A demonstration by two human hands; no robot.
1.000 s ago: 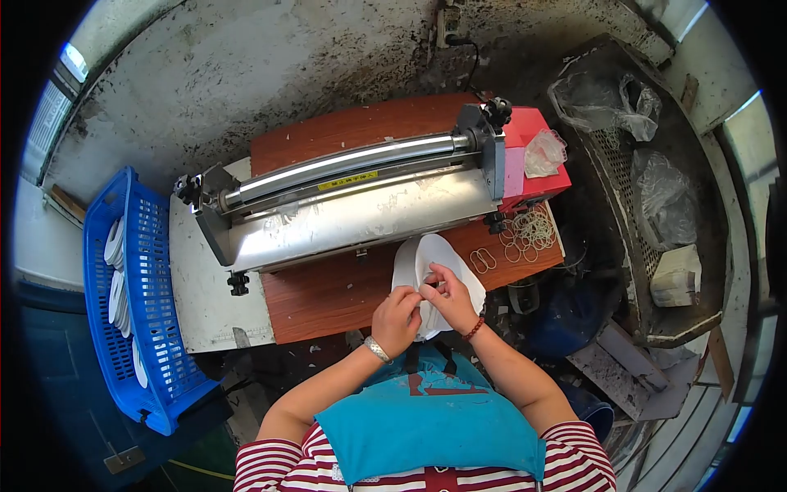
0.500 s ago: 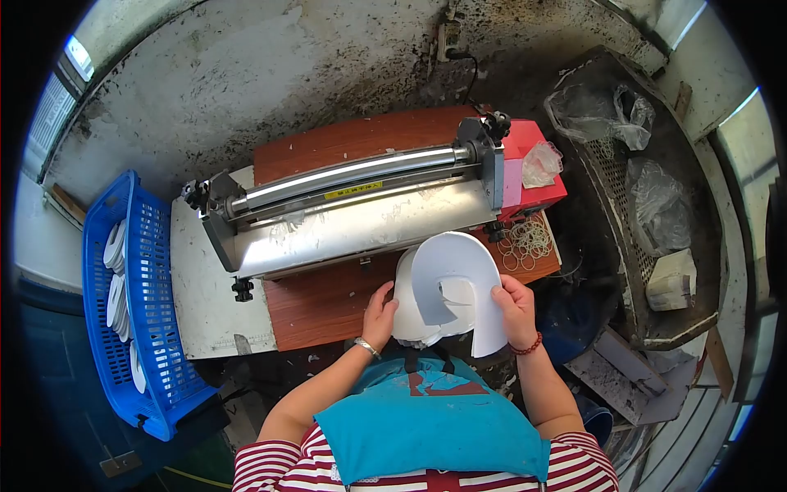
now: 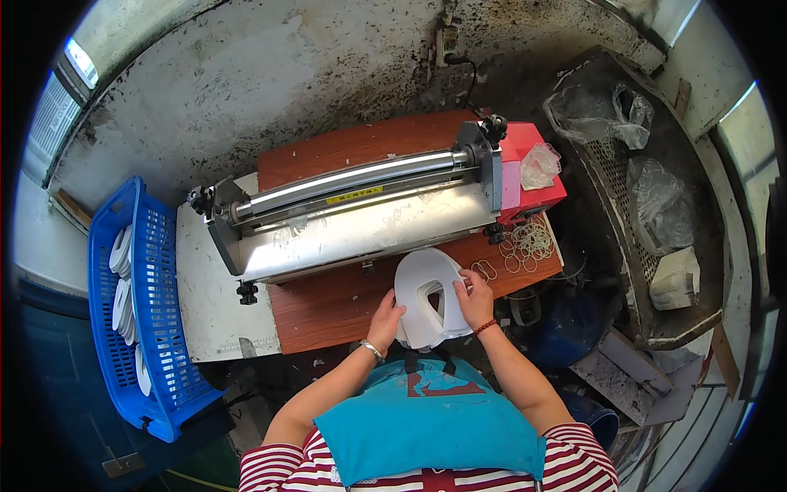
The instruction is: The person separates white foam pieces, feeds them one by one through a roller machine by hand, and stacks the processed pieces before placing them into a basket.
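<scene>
A stack of white U-shaped sheets lies at the near edge of the wooden table, its rounded end toward the roller machine. My left hand is at the stack's left edge, thumb against it and fingers curved along the side. On the right side, my right hand has its fingers on the stack's edge, closed on the sheets. The hole in the middle of the stack shows between my hands. Right of the stack lie loose rubber bands.
At the left stands a blue basket with white pieces inside. A red box with a crumpled plastic bag adjoins the machine. At the right, a dark metal trough holds plastic bags and a paper-wrapped block.
The curved sheet that my right hand held lifted and bent now lies flat on the stack. My right hand has moved left, and both hands are now at the stack's sides.
</scene>
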